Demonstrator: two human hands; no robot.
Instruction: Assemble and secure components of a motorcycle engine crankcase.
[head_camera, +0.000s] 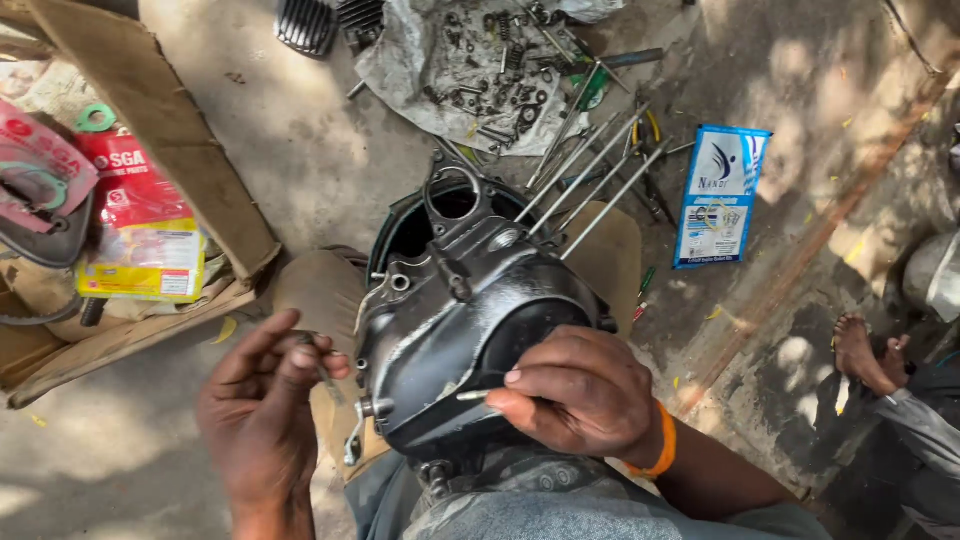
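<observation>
A black metal engine case with several long steel studs sticking out of its far end rests on my lap. My right hand, with an orange band at the wrist, lies on the case cover and pinches a small thin metal piece between thumb and forefinger. My left hand is just left of the case, fingers closed around a small bolt or pin near the case's edge.
A grey cloth with several nuts, bolts and tools lies on the ground ahead. A blue-and-white packet lies to the right. A cardboard box with red parts packets stands at left. Another person's bare foot is at right.
</observation>
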